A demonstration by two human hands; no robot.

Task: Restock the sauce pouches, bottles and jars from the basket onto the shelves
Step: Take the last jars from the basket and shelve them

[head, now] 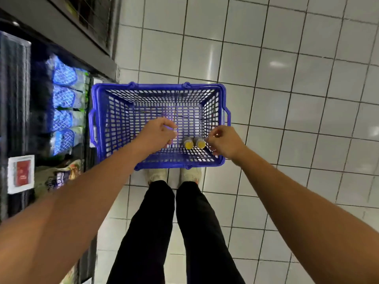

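Far left: dark shelves [61, 27] run along the frame edge, blurred. A row of blue-patterned pouches [64, 99] lies on a lower shelf, packed side by side. Below them is a white shelf card with a red print [21, 174], and next to it a dark printed bag [59, 177]; its text is unreadable.

Centre: the blue plastic basket [160, 86] sits on the white tiled floor [287, 99], just beside the shelf front. Its mesh bottom is mostly bare.

Left hand [158, 132]: reaches in over the near wall of the basket, palm down. The fingers are loosely curled with the thumb close to them. Nothing is visible in it, and it is apart from the bottles, which lie just to its right.

Task items left in the basket: two bottles with yellow caps. The left bottle [188, 142] and the right bottle [200, 142] stand touching side by side on the basket bottom, close to the near wall, right of centre.

Right hand [223, 141]: over the basket's near right corner, fingers curled inward. Its fingertips [207, 140] are right at the cap of the right bottle. Blur means I cannot tell whether they touch or pinch it, or how far the hand is closed.

Bottom: pale shoes [156, 174] are just behind the basket's near wall, with black trousers [147, 232] below them.
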